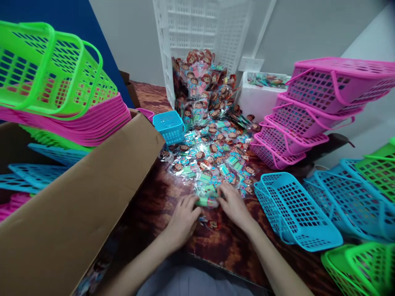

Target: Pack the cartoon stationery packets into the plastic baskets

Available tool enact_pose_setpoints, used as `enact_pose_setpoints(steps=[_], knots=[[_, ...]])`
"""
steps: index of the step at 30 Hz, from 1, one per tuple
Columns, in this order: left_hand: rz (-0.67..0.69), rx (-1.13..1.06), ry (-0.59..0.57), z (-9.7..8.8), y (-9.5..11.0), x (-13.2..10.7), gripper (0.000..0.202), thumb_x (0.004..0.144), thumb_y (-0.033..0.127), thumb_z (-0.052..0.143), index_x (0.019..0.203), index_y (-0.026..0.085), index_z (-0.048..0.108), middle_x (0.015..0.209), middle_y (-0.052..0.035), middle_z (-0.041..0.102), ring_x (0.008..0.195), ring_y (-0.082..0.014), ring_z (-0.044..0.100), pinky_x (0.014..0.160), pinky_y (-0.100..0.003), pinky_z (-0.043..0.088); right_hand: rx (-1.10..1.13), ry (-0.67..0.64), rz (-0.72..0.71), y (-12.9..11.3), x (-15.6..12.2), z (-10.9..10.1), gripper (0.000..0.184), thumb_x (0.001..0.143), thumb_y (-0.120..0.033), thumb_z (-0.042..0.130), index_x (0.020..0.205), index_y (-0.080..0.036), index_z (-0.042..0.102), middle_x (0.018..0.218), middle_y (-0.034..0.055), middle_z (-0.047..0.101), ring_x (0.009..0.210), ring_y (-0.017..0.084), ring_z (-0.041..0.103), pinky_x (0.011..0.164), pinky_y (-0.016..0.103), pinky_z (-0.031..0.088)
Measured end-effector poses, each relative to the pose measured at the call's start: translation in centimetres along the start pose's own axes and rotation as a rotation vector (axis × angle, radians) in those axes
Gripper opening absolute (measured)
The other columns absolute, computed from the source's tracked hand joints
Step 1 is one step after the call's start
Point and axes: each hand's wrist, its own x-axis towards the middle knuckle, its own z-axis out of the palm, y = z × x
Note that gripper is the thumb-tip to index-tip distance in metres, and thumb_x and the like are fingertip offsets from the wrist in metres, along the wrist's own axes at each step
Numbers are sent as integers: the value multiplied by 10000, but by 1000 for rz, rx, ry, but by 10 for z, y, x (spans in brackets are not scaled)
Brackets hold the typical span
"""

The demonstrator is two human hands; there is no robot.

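Note:
Between my two hands, near the front of the table, lies a small clear plastic packet (207, 202) with pale green contents. My left hand (184, 217) pinches its left end, fingers bent. At the other end, my right hand (232, 204) has its fingertips closed on the packet's edge. Just beyond is a heap of similar clear packets (212, 158) with printed doll figures and blue and green pieces. A loose red-haired doll cutout (212, 224) lies on the dark wood-patterned table (226, 246), close to my wrists.
A white plastic crate (193, 28) spills packets at the back, beside a white foam box (256, 98). A cardboard box (101, 176) with stacked green and pink baskets (92, 123) stands left. Pink baskets (308, 111), a blue basket (296, 209) and green baskets (364, 267) line the right.

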Motion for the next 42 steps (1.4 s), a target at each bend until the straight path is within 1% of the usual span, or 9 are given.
enact_pose_setpoints(steps=[5,10,17,24,28,31,35,39,42], knots=[[28,-41,43,-2,-5,-11,373,842,20,500,1189,148,545,1618,-170,175,1505,-331,105,1185,-554,249,94,-160,79,-6,-2,5,236,835,-147,574,1058,-223,583,849,18,669,811,204,632,737,276,423],[33,-37,-11,-4,-19,-3,758,847,98,573,1510,179,216,1417,-168,502,1346,-308,441,1159,-564,277,220,-274,-60,-24,-17,13,416,800,-61,499,1149,-259,612,1054,28,717,1015,206,653,868,283,449],[12,-111,60,9,-4,-51,400,937,119,429,1334,159,394,1117,-128,603,1007,-271,578,890,-421,505,310,-343,78,4,-40,-3,151,792,-170,533,866,-205,660,867,23,726,852,216,668,784,305,496],[201,-129,-72,-5,26,-51,186,951,88,389,1014,174,541,903,-56,586,836,-208,545,853,-383,497,528,-346,6,4,-45,-28,558,714,-69,408,1186,-205,671,1245,45,687,1197,213,599,1076,404,407],[195,-77,152,1,31,-44,132,966,129,451,905,175,558,1093,-99,630,1117,-249,558,1126,-528,324,564,-500,-20,-9,-51,-31,517,754,-100,445,1194,-208,693,1231,29,699,1185,218,613,1073,401,424],[143,-33,213,3,31,-41,191,954,181,501,1133,161,562,1429,-166,489,1396,-331,356,1174,-613,194,496,-546,-36,-20,-63,-20,482,776,-101,462,1150,-250,726,1157,10,734,1103,221,656,1031,382,455],[130,-35,67,-1,27,-36,564,934,194,529,1459,142,327,1226,-138,619,1166,-280,562,1177,-636,150,516,-522,-46,-22,-72,-12,337,874,-198,496,1102,-240,741,1125,19,743,1037,220,672,966,341,479],[147,-40,-14,-2,23,-33,385,907,203,555,1285,191,487,1033,-66,626,961,-248,592,1163,-612,233,369,-259,39,-4,-46,-11,304,954,-313,461,994,-192,737,970,45,747,913,221,670,862,335,501],[152,-76,-45,-2,25,-34,199,897,158,523,1093,195,532,991,-61,591,945,-247,560,1082,-550,382,42,15,25,8,-9,-6,359,914,-187,495,1240,-200,645,1270,80,658,1205,243,547,1032,383,401]])
